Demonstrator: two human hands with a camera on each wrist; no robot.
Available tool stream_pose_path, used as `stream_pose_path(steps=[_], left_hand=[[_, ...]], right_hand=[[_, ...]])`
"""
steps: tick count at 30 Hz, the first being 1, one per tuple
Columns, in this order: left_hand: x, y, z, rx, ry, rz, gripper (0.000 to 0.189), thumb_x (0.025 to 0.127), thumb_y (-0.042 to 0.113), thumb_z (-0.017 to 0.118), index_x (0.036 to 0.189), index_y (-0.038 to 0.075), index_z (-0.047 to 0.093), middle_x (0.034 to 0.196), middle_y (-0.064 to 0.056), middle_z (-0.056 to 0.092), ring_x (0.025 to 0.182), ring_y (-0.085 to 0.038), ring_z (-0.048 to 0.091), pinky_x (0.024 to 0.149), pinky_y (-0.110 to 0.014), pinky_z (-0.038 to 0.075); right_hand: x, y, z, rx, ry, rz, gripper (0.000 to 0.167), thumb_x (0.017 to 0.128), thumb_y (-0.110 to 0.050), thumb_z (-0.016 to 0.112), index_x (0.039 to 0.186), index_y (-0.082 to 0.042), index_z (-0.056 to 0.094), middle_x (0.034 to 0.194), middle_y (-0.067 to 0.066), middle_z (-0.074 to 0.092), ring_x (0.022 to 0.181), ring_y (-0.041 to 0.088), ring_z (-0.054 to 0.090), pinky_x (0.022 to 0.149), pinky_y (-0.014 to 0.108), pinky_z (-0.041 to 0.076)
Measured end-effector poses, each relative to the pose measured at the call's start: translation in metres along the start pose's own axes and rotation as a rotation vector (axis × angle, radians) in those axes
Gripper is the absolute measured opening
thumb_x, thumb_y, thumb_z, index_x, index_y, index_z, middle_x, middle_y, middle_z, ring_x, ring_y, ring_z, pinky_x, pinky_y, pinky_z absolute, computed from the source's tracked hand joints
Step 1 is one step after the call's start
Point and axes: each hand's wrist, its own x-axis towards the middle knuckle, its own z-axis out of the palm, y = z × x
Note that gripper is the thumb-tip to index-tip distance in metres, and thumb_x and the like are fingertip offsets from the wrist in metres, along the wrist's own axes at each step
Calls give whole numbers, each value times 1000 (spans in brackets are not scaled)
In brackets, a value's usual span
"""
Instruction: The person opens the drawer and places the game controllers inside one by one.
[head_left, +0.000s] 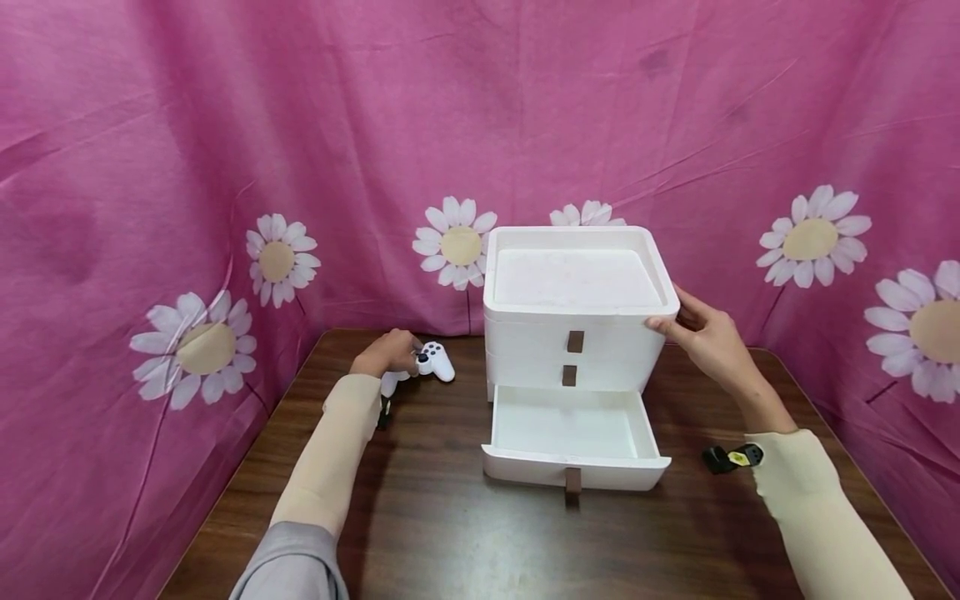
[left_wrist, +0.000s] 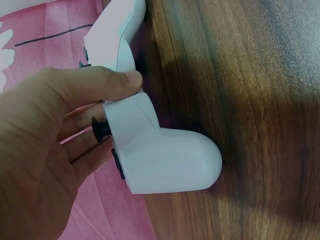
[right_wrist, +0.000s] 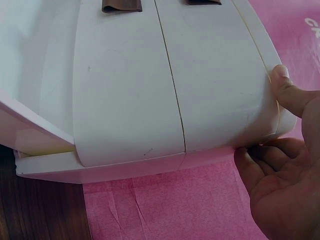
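Note:
My left hand [head_left: 392, 352] grips a white game controller [head_left: 438, 363] at the far left of the table. In the left wrist view the thumb lies across the middle of the controller [left_wrist: 170, 162], with fingers behind it near a black thumbstick [left_wrist: 101, 130]. To the right stands a white drawer unit [head_left: 525, 350] with brown pull tabs. Its bottom drawer [head_left: 525, 469] is pulled out and holds nothing visible. My right hand [head_left: 716, 348] holds the unit's upper right corner, thumb on the front edge and fingers against the side [right_wrist: 285, 195].
The brown wooden table [head_left: 450, 533] extends in front of the unit and on both sides of it. A pink curtain [head_left: 360, 125] with white daisies hangs behind and at both sides. The unit's top has a shallow, raised-rim tray [head_left: 577, 279].

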Motion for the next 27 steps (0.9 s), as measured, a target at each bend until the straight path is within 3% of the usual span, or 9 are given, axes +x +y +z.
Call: stream_pose_path(steps=[4, 6, 9, 11, 13, 15, 20, 22, 27], left_hand=[[-2, -2, 0, -11, -13, 14, 59, 81, 13, 82, 138, 6, 71, 138, -14, 72, 108, -23, 69, 90, -37, 59], [-4, -3, -2, -18, -21, 24, 58, 83, 13, 82, 138, 5, 71, 139, -14, 72, 113, -25, 70, 92, -38, 59], [-8, 0, -7, -20, -19, 55, 55, 83, 12, 82, 136, 3, 72, 137, -14, 73, 113, -24, 71, 93, -38, 59], [-10, 2, -11, -25, -9, 76, 54, 82, 11, 82, 135, 2, 73, 135, -14, 74, 109, -23, 70, 92, -37, 59], [-11, 5, -14, -30, 1, 96, 54, 81, 11, 83, 133, 1, 73, 132, -14, 75, 106, -22, 69, 91, -36, 59], [-13, 8, -16, -34, 2, 111, 54, 80, 11, 83, 132, 0, 73, 131, -15, 75, 106, -21, 69, 90, -36, 59], [-16, 12, -17, -30, -8, 130, 55, 79, 14, 85, 131, 1, 74, 130, -14, 76, 108, -21, 69, 89, -34, 59], [-18, 14, -17, -28, -6, 139, 54, 79, 15, 86, 130, 2, 75, 129, -12, 77, 108, -21, 69, 89, -33, 59], [-24, 22, -22, -28, 4, 169, 53, 78, 17, 89, 128, 3, 77, 125, -10, 78, 105, -20, 71, 90, -35, 60]], right_hand=[[-1, -2, 0, -17, -11, 18, 82, 100, -41, 75, 167, -20, 34, 154, 26, 56, 132, 28, 63, 77, 1, 48], [-1, -3, 1, -21, -15, 24, 82, 100, -43, 75, 167, -20, 33, 154, 26, 55, 134, 34, 61, 77, 1, 48], [-3, -4, 0, -19, -11, 23, 82, 100, -44, 75, 167, -22, 34, 154, 25, 56, 126, 13, 65, 77, 1, 48], [-2, -4, 0, -10, -7, 17, 81, 99, -43, 75, 167, -22, 35, 154, 24, 56, 116, -6, 61, 78, 1, 49], [-2, -4, -1, -8, 1, 14, 81, 99, -44, 76, 166, -23, 36, 154, 23, 57, 108, -16, 55, 78, 1, 49], [-1, -4, -2, -9, 5, 11, 81, 99, -43, 76, 166, -22, 36, 154, 23, 57, 113, -11, 59, 78, 1, 49], [-1, -4, -1, -22, -5, 19, 82, 99, -44, 76, 167, -20, 35, 154, 25, 56, 130, 23, 64, 78, 1, 48], [-1, -3, -1, -20, -7, 25, 82, 99, -44, 76, 167, -21, 35, 154, 24, 56, 129, 18, 64, 78, 1, 49], [-1, -3, -1, -9, 1, 23, 82, 98, -44, 76, 166, -21, 36, 155, 23, 56, 113, -13, 56, 79, 0, 48]])
